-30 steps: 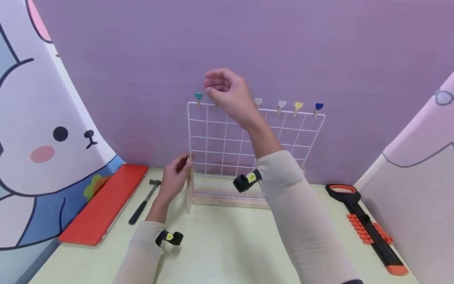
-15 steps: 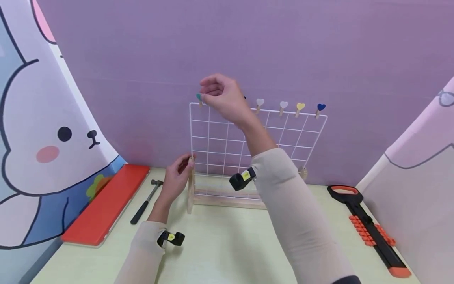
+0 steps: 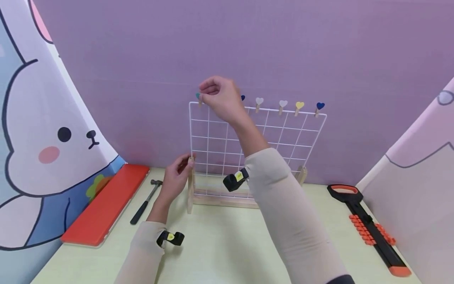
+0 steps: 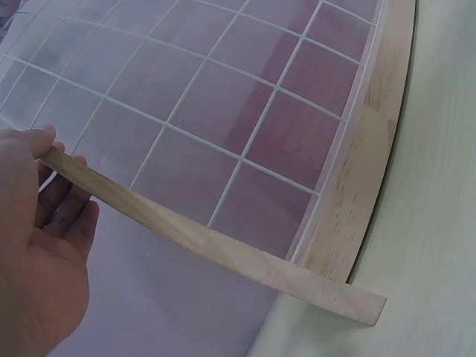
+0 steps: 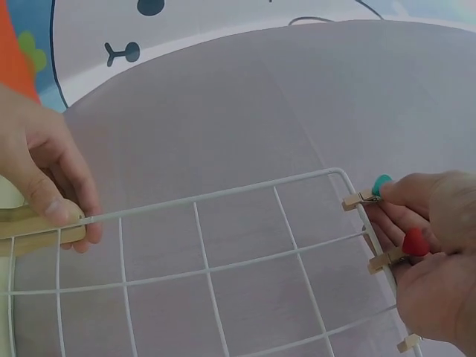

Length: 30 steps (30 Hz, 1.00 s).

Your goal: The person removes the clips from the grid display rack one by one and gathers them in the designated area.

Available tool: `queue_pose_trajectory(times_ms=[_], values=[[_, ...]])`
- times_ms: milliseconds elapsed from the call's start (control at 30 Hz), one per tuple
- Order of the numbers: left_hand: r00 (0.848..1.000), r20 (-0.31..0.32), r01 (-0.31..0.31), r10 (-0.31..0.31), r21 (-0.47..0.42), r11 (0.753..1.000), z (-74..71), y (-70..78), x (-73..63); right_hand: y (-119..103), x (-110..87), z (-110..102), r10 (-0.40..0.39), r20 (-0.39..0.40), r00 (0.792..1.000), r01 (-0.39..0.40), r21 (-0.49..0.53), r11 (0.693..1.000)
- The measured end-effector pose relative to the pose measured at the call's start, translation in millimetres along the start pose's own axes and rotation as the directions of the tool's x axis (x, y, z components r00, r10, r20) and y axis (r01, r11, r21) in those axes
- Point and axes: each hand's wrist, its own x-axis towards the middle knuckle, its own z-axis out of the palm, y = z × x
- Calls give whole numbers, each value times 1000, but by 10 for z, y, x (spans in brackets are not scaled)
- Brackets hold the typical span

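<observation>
A white wire grid panel (image 5: 245, 190) stands upright in a wooden base (image 3: 227, 201). My left hand (image 3: 175, 177) grips the top of the base's left wooden post (image 4: 201, 242) between thumb and fingers. At the panel's upper left corner, my right hand (image 3: 223, 98) pinches a small wooden clothespin with a green heart (image 5: 382, 183), which sits on the top wire. Beside it, partly under the right hand, is a clothespin with a red heart (image 5: 414, 242). Farther right along the top wire are white (image 3: 259, 101), yellow (image 3: 299, 105) and dark blue (image 3: 320, 106) heart clothespins.
On the pale table lie a red case (image 3: 106, 205) and a hammer (image 3: 145, 203) at the left. A long black and orange tool (image 3: 369, 225) with a loop handle lies at the right. A purple backdrop (image 3: 142, 98) rises behind the panel.
My right hand has moved left and slightly down onto the green heart clothespin, its thumb and fingers closing on it. The left hand keeps its grip on the post.
</observation>
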Motion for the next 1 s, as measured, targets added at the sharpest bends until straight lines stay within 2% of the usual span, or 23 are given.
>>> queue_pose_trajectory(times_ms=[233, 433, 633, 800, 1000], values=[[1000, 9, 6, -6, -12, 1000, 13, 7, -3, -8, -28, -4, 40, -49, 998, -40, 4, 999], [1000, 10, 8, -8, -12, 1000, 12, 13, 10, -11, -35, -5, 47, -88, 995, -45, 31, 999], [1000, 12, 10, -9, -28, 1000, 20, 6, 15, 7, -19, -16, 58, -119, 991, -44, 114, 992], [1000, 4, 12, -12, -20, 1000, 31, -19, 16, -4, -30, -36, 13, -124, 992, 10, 181, 983], [1000, 3, 2, -2, -19, 1000, 35, -35, 9, -119, -62, -119, -55, -120, 991, 81, 229, 970]])
